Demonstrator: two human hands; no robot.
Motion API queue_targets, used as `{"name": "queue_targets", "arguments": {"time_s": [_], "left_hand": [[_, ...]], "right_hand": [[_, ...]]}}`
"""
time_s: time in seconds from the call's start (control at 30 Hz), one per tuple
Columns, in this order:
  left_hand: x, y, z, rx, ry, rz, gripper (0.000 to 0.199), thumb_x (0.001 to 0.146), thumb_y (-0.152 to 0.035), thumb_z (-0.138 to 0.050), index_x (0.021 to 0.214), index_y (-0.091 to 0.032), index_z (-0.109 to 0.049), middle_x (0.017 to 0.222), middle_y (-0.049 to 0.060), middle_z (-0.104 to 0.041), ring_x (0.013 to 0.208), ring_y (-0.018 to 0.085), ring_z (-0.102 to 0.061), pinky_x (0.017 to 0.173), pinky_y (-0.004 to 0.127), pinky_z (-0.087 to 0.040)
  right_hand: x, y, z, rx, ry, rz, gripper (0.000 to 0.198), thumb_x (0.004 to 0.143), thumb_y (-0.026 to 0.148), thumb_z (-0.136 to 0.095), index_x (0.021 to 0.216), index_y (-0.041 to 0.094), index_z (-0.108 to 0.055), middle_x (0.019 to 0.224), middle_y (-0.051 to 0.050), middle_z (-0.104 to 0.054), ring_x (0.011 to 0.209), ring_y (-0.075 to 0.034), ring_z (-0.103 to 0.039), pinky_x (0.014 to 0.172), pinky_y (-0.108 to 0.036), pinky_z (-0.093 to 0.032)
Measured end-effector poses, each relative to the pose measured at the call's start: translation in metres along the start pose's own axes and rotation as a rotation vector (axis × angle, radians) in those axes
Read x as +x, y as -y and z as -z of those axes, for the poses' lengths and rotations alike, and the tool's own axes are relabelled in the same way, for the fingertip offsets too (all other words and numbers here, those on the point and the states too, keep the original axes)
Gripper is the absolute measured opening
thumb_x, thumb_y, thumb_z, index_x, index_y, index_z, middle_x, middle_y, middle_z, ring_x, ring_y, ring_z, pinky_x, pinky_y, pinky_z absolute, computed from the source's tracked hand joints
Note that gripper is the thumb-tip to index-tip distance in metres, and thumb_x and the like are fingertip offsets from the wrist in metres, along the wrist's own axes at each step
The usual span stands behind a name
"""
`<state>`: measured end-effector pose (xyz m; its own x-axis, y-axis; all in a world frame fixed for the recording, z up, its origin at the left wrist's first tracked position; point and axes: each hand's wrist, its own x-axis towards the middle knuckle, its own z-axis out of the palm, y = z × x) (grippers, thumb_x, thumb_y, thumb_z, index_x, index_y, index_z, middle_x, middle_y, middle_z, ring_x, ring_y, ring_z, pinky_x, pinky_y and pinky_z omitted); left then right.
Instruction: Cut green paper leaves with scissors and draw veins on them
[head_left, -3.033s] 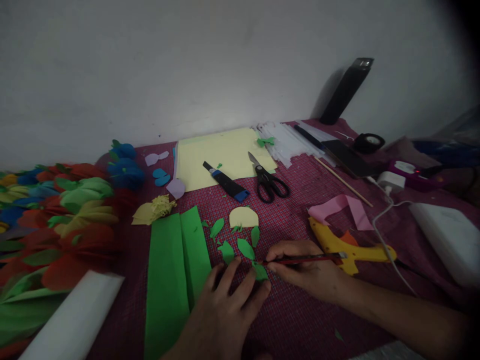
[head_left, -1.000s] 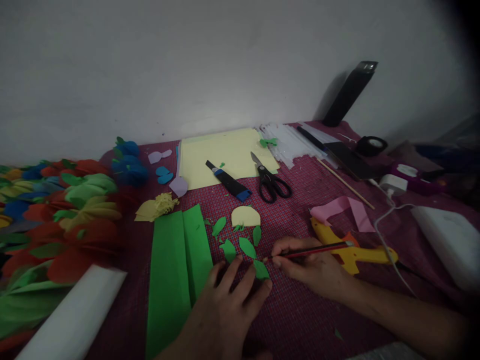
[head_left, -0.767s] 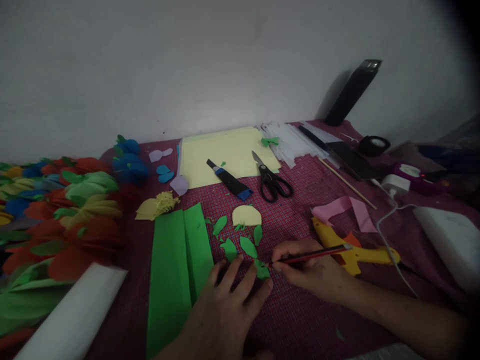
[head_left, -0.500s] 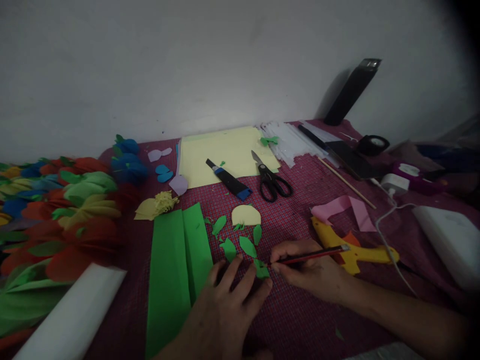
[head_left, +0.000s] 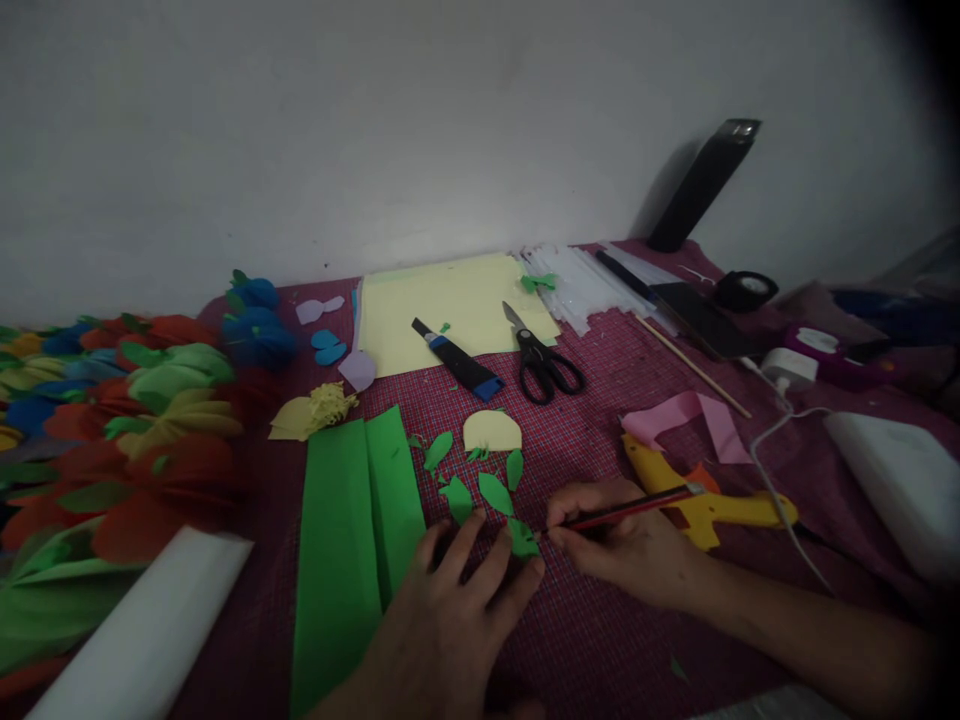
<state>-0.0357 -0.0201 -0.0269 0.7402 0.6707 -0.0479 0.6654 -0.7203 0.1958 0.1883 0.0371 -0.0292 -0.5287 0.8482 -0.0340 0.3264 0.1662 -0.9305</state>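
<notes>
Dim light; upper-right corner black; edges blurred.

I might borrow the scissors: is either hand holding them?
No, the scissors lie untouched beyond the left hand and the right hand.

Green paper leaf [head_left: 523, 538], one: flat, uneven-edged, small dark marks near its three o'clock side; at half past five from the centre of view, pointed end toward eleven, lower part covered. Pencil [head_left: 630, 508], one: slim, straight, red with dark striping, pale at the blunt end; held aslant at four o'clock from centre, blunt end directed between two and three, tip toward nine, close against the leaf's three o'clock edge; whether the two touch cannot be told.
</notes>
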Motion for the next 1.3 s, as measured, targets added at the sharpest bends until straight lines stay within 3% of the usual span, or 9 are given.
{"name": "queue_targets", "arguments": {"time_s": [0.47, 0.77, 1.13, 1.3], "left_hand": [[-0.0020, -0.0001, -0.0020, 0.008, 0.010, -0.009, 0.074, 0.080, -0.068, -0.042, 0.143, -0.031, -0.030, 0.141, 0.010, -0.041, 0.125, 0.037, -0.034, 0.096, 0.057, -0.029], [-0.0023, 0.0015, -0.0047, 0.050, -0.016, -0.037, 0.077, 0.079, -0.070, -0.042, 0.143, -0.030, -0.030, 0.140, 0.011, -0.042, 0.125, 0.037, -0.034, 0.095, 0.057, -0.030], [-0.0024, 0.0020, -0.0049, 0.104, -0.093, -0.061, 0.080, 0.075, -0.077, -0.040, 0.139, -0.030, -0.037, 0.135, 0.011, -0.046, 0.120, 0.036, -0.038, 0.094, 0.053, -0.032], [-0.0006, 0.0012, -0.0072, 0.161, -0.139, -0.052, 0.059, 0.083, -0.060, -0.046, 0.135, -0.033, -0.042, 0.129, 0.009, -0.050, 0.117, 0.034, -0.041, 0.091, 0.050, -0.033]], "right_hand": [[0.0000, -0.0008, 0.0002, -0.018, 0.028, 0.034, 0.009, 0.075, 0.015, -0.055, 0.067, 0.017, -0.059, 0.059, 0.002, -0.055, 0.055, -0.010, -0.048, 0.051, -0.021, -0.038], [-0.0002, -0.0007, 0.0001, -0.011, -0.030, 0.017, 0.008, 0.072, 0.013, -0.055, 0.066, 0.017, -0.059, 0.058, 0.002, -0.055, 0.054, -0.011, -0.049, 0.050, -0.021, -0.039], [-0.0028, -0.0015, -0.0002, -0.059, 0.024, 0.045, 0.009, 0.071, 0.012, -0.053, 0.066, 0.016, -0.059, 0.058, 0.002, -0.056, 0.053, -0.010, -0.049, 0.049, -0.020, -0.038], [-0.0020, -0.0008, -0.0004, -0.040, 0.008, 0.054, 0.009, 0.071, 0.011, -0.053, 0.066, 0.016, -0.058, 0.058, 0.002, -0.056, 0.053, -0.010, -0.049, 0.049, -0.020, -0.038]]}}
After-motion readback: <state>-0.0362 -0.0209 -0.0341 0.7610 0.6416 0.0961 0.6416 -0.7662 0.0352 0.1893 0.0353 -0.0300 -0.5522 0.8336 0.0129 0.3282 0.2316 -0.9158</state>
